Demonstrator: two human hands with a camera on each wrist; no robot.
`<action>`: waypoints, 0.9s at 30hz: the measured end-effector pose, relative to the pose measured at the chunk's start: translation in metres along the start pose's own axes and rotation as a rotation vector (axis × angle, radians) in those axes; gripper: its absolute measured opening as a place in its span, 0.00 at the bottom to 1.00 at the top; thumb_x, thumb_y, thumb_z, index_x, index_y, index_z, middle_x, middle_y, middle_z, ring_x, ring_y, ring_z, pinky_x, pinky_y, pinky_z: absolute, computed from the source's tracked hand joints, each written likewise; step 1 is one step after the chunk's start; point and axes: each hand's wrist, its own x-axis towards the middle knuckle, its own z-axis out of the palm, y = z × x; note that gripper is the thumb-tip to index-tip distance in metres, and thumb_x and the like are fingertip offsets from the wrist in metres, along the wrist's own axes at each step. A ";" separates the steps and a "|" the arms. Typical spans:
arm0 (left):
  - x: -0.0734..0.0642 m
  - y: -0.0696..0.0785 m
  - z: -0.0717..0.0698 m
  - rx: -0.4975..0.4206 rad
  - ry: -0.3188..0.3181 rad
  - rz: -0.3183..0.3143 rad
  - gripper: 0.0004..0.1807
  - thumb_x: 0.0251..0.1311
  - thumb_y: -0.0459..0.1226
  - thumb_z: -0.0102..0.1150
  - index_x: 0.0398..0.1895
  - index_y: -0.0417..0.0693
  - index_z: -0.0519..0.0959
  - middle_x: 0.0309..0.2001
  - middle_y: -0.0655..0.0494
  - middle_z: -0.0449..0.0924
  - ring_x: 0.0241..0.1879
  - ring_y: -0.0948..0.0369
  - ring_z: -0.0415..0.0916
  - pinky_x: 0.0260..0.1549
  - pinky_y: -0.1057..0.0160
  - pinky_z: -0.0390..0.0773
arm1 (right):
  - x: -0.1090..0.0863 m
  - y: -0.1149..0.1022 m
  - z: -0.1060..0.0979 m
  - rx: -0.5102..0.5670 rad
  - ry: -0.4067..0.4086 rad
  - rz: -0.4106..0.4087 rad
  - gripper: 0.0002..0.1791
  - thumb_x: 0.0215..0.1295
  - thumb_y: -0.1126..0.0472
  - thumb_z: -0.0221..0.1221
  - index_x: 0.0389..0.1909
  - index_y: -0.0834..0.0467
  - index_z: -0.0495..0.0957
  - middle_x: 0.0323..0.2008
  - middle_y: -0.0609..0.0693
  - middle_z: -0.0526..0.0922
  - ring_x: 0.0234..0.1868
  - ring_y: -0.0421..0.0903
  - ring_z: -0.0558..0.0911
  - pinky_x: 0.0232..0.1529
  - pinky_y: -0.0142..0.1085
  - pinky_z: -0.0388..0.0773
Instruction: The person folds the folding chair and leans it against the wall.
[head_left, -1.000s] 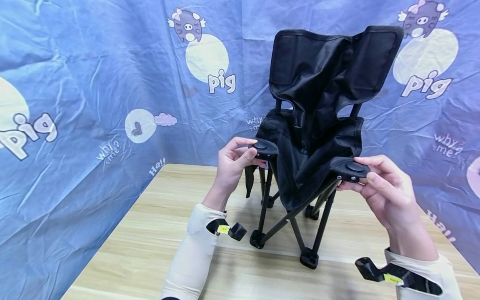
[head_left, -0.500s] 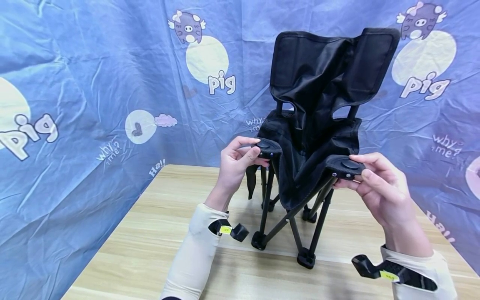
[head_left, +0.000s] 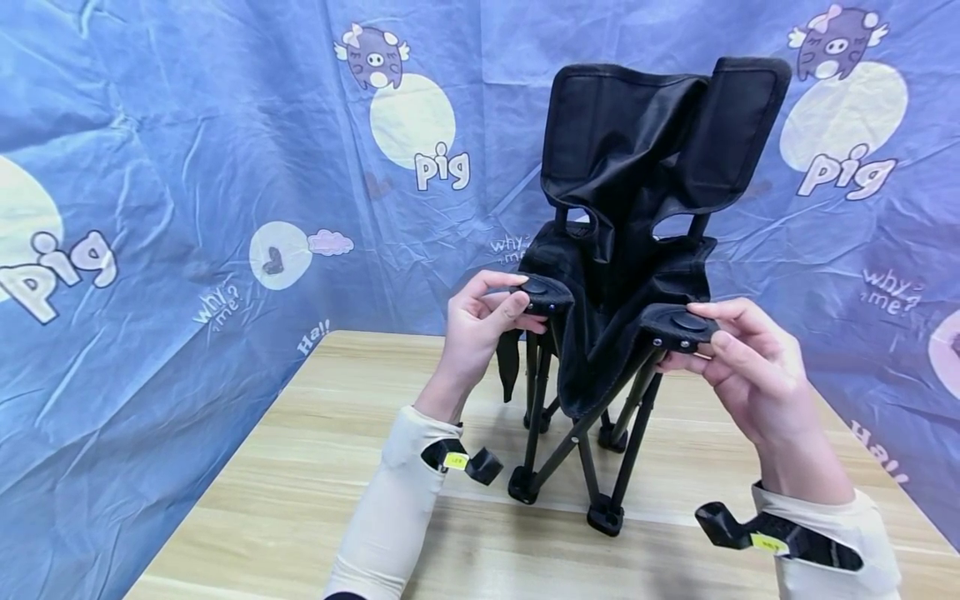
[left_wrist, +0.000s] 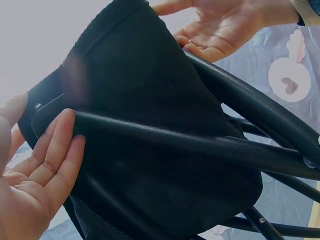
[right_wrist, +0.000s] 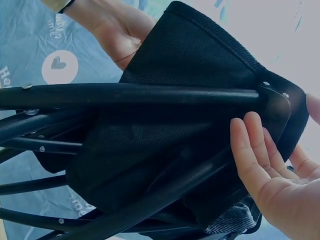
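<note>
A small black folding chair (head_left: pixel 611 333) stands partly folded on the table, its fabric seat sagging in a deep V and its backrest (head_left: pixel 600 125) creased. My left hand (head_left: pixel 480 321) pinches the chair's left front corner between thumb and fingers. The right front corner (head_left: pixel 678 325) is pinched by my right hand (head_left: pixel 757 367). From below, the left wrist view shows fingertips against the dark frame tube (left_wrist: pixel 165 132). In the right wrist view, fingers touch the fabric underside near a riveted end piece (right_wrist: pixel 275 102). The chair's feet (head_left: pixel 604 515) rest on the table.
The wood-grain table (head_left: pixel 300 467) extends around the chair on all sides. A blue cloth (head_left: pixel 187 150) printed with pigs and words hangs behind and beside it. A black strap (head_left: pixel 507 367) dangles at the chair's left side.
Both hands have come closer together, drawing the chair's front corners inward. The seat fabric folds more steeply, the backrest has narrowed and the front legs stand nearer each other.
</note>
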 end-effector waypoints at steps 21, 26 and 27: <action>0.001 0.001 0.017 -0.068 -0.039 0.006 0.25 0.66 0.35 0.63 0.51 0.19 0.66 0.38 0.31 0.83 0.29 0.56 0.86 0.35 0.52 0.87 | 0.007 0.005 0.002 -0.012 0.001 0.005 0.22 0.69 0.82 0.31 0.59 0.83 0.63 0.53 0.74 0.77 0.47 0.65 0.83 0.50 0.53 0.82; 0.003 0.000 0.019 -0.077 -0.045 0.003 0.30 0.57 0.49 0.69 0.47 0.30 0.74 0.38 0.37 0.85 0.29 0.56 0.86 0.34 0.54 0.87 | 0.009 0.005 0.003 -0.024 0.000 0.009 0.22 0.69 0.82 0.31 0.59 0.83 0.63 0.53 0.74 0.78 0.46 0.65 0.84 0.50 0.52 0.82; 0.003 0.000 0.020 -0.078 -0.046 0.001 0.31 0.56 0.50 0.69 0.47 0.30 0.74 0.38 0.39 0.85 0.29 0.56 0.86 0.34 0.54 0.87 | 0.009 0.005 0.003 -0.023 -0.002 0.009 0.22 0.69 0.82 0.31 0.59 0.83 0.63 0.53 0.74 0.78 0.46 0.65 0.84 0.50 0.52 0.82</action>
